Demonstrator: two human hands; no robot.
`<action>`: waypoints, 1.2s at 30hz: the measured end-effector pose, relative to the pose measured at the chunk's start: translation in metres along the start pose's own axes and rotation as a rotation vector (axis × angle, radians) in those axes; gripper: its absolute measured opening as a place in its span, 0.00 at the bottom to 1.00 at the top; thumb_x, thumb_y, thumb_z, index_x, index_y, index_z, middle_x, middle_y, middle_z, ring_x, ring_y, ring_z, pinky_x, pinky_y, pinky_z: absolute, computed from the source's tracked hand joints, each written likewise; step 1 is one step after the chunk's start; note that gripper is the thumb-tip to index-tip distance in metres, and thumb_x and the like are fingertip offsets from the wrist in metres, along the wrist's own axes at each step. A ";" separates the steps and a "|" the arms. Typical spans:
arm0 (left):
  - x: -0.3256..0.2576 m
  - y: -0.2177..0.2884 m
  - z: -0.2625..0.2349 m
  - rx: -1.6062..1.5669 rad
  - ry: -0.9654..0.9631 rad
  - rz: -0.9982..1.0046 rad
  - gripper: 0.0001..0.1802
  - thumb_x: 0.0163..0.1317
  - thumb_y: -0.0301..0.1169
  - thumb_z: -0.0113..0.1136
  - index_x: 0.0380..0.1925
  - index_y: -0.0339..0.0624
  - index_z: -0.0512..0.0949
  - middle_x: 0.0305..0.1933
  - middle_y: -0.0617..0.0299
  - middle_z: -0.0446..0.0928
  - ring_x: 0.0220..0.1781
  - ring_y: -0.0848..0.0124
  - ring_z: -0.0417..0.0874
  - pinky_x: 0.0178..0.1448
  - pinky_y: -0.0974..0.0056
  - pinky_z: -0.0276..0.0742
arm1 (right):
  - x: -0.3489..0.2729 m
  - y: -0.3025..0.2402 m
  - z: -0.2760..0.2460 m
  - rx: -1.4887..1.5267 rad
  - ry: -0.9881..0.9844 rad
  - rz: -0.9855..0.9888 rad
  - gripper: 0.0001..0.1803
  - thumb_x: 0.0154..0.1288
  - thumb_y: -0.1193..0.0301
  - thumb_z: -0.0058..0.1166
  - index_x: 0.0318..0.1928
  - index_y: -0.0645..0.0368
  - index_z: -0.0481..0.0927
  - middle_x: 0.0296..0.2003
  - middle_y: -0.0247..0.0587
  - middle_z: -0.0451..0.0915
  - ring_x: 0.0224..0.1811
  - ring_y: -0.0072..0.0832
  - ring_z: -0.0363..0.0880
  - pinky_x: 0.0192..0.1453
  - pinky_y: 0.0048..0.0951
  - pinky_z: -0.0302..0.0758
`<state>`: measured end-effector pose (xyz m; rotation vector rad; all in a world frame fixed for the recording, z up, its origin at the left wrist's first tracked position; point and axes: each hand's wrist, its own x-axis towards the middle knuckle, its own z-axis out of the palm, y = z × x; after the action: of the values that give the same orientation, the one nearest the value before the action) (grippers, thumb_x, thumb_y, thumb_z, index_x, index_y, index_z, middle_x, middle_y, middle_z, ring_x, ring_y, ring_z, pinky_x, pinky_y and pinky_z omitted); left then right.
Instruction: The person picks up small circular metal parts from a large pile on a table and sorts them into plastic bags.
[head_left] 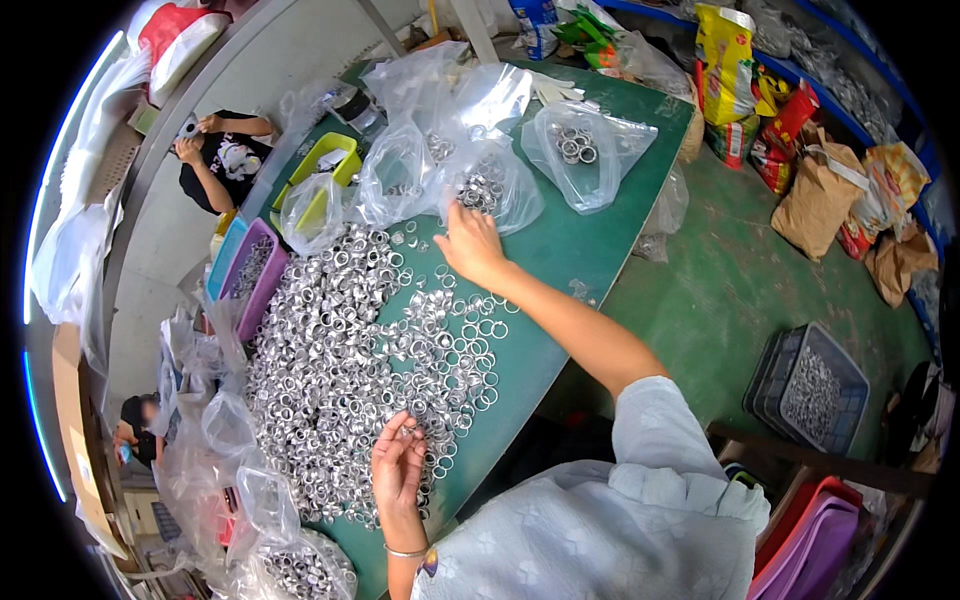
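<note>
A large heap of silver metal rings (320,360) covers the middle of the green table (640,160). At the heap's near right side, my left hand (398,468) is closed in a pinch, with what looks like a metal ring between its fingertips. My right hand (472,245) reaches forward to the near edge of a clear plastic bag (520,208) with rings inside. Its thumb stands apart from its fingers, and nothing shows in it. Loose rings lie spread between my two hands along the heap's right edge.
Several open clear bags line the far side, one with rings (575,145) at the right. A purple basket (262,285) and a yellow-green basket (330,160) stand left of them. A grey crate (810,390) of small metal parts sits on the floor. Another person (225,155) works at the far left.
</note>
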<state>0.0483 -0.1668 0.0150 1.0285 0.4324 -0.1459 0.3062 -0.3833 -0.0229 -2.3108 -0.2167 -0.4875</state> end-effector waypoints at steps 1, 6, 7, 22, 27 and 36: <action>0.000 0.000 0.000 -0.012 -0.005 0.005 0.20 0.54 0.16 0.49 0.50 0.33 0.71 0.43 0.57 0.75 0.38 0.68 0.75 0.39 0.68 0.73 | 0.005 -0.004 0.009 -0.018 0.061 -0.007 0.39 0.55 0.67 0.56 0.63 0.72 0.54 0.43 0.56 0.75 0.47 0.46 0.72 0.49 0.45 0.65; -0.009 0.000 -0.009 -0.044 -0.007 0.030 0.21 0.57 0.17 0.49 0.54 0.30 0.68 0.45 0.53 0.75 0.41 0.66 0.77 0.43 0.68 0.76 | 0.016 -0.024 0.025 -0.029 -0.022 0.053 0.39 0.54 0.74 0.51 0.64 0.73 0.51 0.45 0.56 0.75 0.49 0.48 0.71 0.53 0.45 0.65; -0.010 0.002 -0.003 -0.033 0.038 0.030 0.21 0.59 0.18 0.50 0.55 0.30 0.67 0.46 0.51 0.75 0.42 0.66 0.78 0.45 0.67 0.77 | 0.012 -0.024 0.017 0.010 -0.107 0.102 0.37 0.56 0.73 0.51 0.64 0.73 0.52 0.46 0.56 0.74 0.51 0.48 0.70 0.54 0.45 0.65; 0.003 0.009 0.046 -0.341 -0.277 -0.024 0.26 0.67 0.29 0.47 0.62 0.32 0.57 0.64 0.38 0.60 0.65 0.47 0.64 0.67 0.53 0.64 | -0.093 -0.066 -0.069 0.436 -0.438 -0.310 0.22 0.56 0.75 0.56 0.54 0.59 0.74 0.51 0.46 0.75 0.55 0.41 0.71 0.59 0.39 0.66; 0.008 -0.003 0.045 -0.467 -0.336 -0.083 0.25 0.67 0.30 0.46 0.62 0.32 0.59 0.61 0.46 0.65 0.63 0.56 0.68 0.65 0.56 0.66 | -0.130 -0.103 -0.074 0.714 -0.671 -0.316 0.20 0.52 0.79 0.57 0.49 0.60 0.77 0.46 0.43 0.77 0.45 0.35 0.76 0.48 0.32 0.72; 0.008 -0.019 0.041 -0.260 -0.226 0.005 0.23 0.65 0.24 0.50 0.59 0.32 0.62 0.53 0.55 0.74 0.53 0.66 0.77 0.60 0.62 0.72 | -0.143 -0.093 -0.061 0.811 -0.651 -0.205 0.14 0.54 0.82 0.57 0.43 0.64 0.80 0.43 0.45 0.79 0.43 0.32 0.78 0.41 0.27 0.76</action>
<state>0.0611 -0.2113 0.0145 0.7474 0.2355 -0.1938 0.1313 -0.3621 0.0182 -1.5696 -0.8058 0.2561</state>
